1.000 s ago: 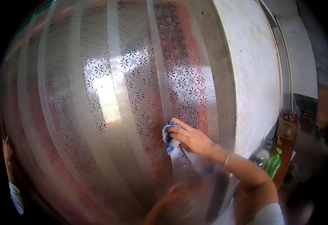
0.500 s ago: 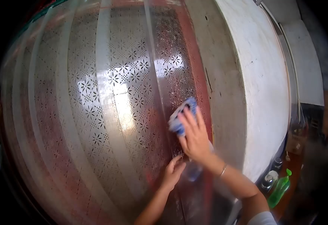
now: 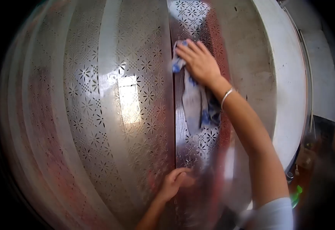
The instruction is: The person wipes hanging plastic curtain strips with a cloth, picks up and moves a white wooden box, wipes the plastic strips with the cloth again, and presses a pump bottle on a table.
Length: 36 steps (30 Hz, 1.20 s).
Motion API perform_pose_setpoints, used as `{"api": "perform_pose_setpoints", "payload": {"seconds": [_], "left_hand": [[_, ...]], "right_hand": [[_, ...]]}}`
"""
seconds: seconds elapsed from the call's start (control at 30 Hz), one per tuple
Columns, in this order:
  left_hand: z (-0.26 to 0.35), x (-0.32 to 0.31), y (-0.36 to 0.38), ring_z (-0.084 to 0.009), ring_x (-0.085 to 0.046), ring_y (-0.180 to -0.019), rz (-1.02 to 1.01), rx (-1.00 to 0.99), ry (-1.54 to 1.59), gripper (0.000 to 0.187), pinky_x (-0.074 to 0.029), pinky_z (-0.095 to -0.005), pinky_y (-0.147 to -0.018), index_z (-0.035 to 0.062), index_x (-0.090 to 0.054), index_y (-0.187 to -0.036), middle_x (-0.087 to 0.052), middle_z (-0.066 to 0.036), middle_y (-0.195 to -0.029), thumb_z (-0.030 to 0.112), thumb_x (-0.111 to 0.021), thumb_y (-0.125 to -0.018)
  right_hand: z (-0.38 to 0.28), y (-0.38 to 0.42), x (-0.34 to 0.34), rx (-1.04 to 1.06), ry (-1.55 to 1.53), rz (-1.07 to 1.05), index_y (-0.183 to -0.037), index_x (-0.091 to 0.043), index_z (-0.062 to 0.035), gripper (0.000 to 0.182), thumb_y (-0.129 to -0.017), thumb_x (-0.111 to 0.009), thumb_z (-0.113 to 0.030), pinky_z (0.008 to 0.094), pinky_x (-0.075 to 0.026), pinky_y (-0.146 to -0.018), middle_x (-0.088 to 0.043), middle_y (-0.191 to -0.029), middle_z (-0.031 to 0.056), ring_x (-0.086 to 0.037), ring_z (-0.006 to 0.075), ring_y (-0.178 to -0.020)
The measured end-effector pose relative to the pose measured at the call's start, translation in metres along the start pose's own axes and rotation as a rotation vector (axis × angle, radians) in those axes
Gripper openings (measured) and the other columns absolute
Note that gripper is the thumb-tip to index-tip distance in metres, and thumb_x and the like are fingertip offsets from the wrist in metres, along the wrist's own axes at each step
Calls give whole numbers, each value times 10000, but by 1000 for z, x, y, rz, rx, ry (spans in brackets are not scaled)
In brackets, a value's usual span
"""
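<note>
A metal shutter (image 3: 110, 80) with rows of punched flower shapes fills most of the view. My right hand (image 3: 202, 63), a bangle on its wrist, presses a blue-and-white cloth (image 3: 192, 99) against the narrow panel at the right; the cloth hangs down below the palm. Lower down, my left hand (image 3: 174, 183) rests near the panel's edge by the dark vertical gap, fingers bent toward the edge. Whether it grips the edge is hard to make out.
A grey door-side strip (image 3: 248, 50) and a white wall (image 3: 290, 76) stand to the right of the panel. At the lower right are a green spray bottle (image 3: 297, 195), partly cut off by my sleeve, and a dark container (image 3: 289, 177).
My right hand has moved up the panel with the cloth, which now hangs loose below it. The narrow panel stands at a different angle, with a dark gap beside it.
</note>
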State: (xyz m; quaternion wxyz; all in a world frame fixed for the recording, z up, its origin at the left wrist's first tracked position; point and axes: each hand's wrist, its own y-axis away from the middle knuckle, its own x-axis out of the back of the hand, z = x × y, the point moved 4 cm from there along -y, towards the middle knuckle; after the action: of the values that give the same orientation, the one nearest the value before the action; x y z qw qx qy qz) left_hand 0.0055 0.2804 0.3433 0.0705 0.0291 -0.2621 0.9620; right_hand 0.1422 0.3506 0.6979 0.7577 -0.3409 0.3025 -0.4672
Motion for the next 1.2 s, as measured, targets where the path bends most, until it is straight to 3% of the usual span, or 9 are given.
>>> {"api": "perform_pose_setpoints", "payload": {"seconds": [0.2, 0.47, 0.53, 0.63, 0.83, 0.93, 0.97, 1.0, 1.2], "left_hand": [[-8, 7, 15, -225, -684, -842, 21, -7, -32, 289, -555, -317, -744, 14, -522, -1208, -680, -170, -955, 203, -435, -1007], [-17, 7, 1, -232, -691, -787, 107, -8, -29, 253, -559, -313, -682, 3, -525, -1168, -685, -180, -898, 171, -452, -994], [-16, -10, 3, -200, -683, -767, 93, 36, 72, 233, -554, -298, -672, 7, -544, -1150, -685, -161, -883, 153, -463, -987], [-9, -21, 0, -183, -681, -759, 71, 38, 128, 220, -552, -287, -668, 10, -551, -1141, -687, -144, -864, 139, -464, -986], [-7, -8, 14, -213, -689, -774, 37, 34, 83, 244, -553, -294, -666, 16, -523, -1149, -688, -163, -866, 192, -443, -1000], [-5, -9, 23, -212, -688, -785, 95, 66, 95, 241, -551, -293, -674, 18, -519, -1156, -687, -161, -865, 183, -446, -997], [-2, -9, 22, -212, -688, -785, 95, 67, 96, 241, -551, -293, -674, 18, -519, -1156, -687, -161, -865, 183, -446, -997], [2, -7, 21, -206, -689, -789, 99, 51, 90, 236, -553, -289, -678, 1, -527, -1147, -687, -157, -866, 159, -443, -994], [-6, -5, 10, -213, -695, -806, 111, -20, 86, 250, -558, -288, -681, -50, -513, -1149, -683, -161, -905, 131, -448, -990]], "right_hand": [[27, -26, -7, -130, 23, 156, -1388, -423, -184, 510, -893, -517, -259, 440, -206, -1133, -413, -1440, 37, -321, 262, -1359], [-130, 122, 40, 494, -306, -624, -1372, -434, -203, 453, -955, -403, -378, 398, -83, -1188, -350, -1481, 28, -178, 224, -1430], [-127, 136, 51, 564, -449, -514, -1350, -455, -193, 434, -946, -423, -349, 383, -98, -1190, -392, -1456, 28, -211, 213, -1421], [-63, 99, 31, 331, -220, -291, -1331, -485, -169, 529, -812, -588, -189, 418, -150, -1181, -423, -1438, 52, -303, 228, -1385], [32, 12, 26, -140, 115, 98, -1269, -526, -89, 412, -874, -505, -203, 482, -205, -1133, -479, -1379, 101, -345, 304, -1346], [21, 5, 22, -149, 134, 85, -1282, -530, -95, 425, -895, -461, -255, 456, -190, -1144, -500, -1367, 74, -344, 259, -1353], [21, 3, 12, -132, 139, -298, -1393, -415, -143, 504, -908, -487, -261, 434, -169, -1160, -370, -1474, 81, -288, 252, -1387], [-16, 44, 0, 183, -89, -111, -1435, -352, -123, 548, -915, -471, -249, 438, -156, -1163, -333, -1491, 113, -273, 269, -1392], [-132, 164, 60, 694, -594, -665, -1461, -303, -219, 550, -938, -439, -324, 358, -40, -1196, -147, -1565, -18, -60, 194, -1452]]}}
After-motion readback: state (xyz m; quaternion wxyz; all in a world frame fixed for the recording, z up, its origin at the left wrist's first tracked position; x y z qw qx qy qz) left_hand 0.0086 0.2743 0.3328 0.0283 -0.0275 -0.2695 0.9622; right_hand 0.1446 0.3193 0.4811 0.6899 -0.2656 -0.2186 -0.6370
